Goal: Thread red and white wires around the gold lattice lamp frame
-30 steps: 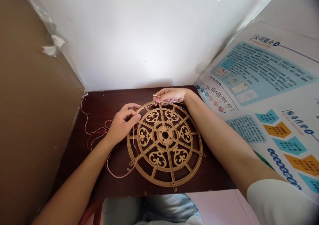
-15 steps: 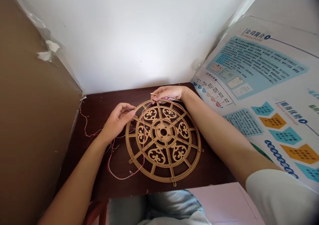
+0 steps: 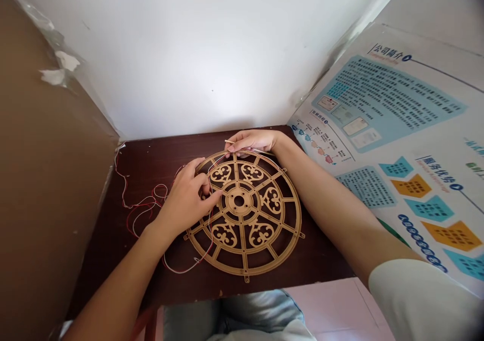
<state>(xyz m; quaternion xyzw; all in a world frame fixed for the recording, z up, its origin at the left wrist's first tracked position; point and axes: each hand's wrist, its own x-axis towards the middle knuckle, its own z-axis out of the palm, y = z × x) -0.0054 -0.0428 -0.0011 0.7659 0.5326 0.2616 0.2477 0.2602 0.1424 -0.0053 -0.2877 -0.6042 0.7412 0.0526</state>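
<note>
Turned a little clockwise since the earlier view, the laser-cut wooden wheel [image 3: 247, 202] now lies with its bottom tab further left, and the left hand [image 3: 185, 205] has dropped from the upper-left rim to sit over the spokes. Its fingers [image 3: 206, 185] are curled and bent down into the openings, with the index finger stretched across a spoke toward the hub; whether they pinch anything there, I cannot tell. The right hand [image 3: 251, 141] rests on the top of the rim, its fingers closed around a thin wooden stick [image 3: 228, 141] whose tip pokes out to the left. A red-and-white wire [image 3: 141, 205] lies in loose loops on the bench [image 3: 321, 260] to the left of the wheel, then passes under the left wrist and curves along the lower rim.

The wheel lies flat on the dark wooden bench, in the middle of its visible top. A printed poster [image 3: 381, 94] with blue and orange panels lies to the right. The right hand's weight on the rim seems to steady the wheel, and slack in the wire seems to keep it from dragging the frame.
</note>
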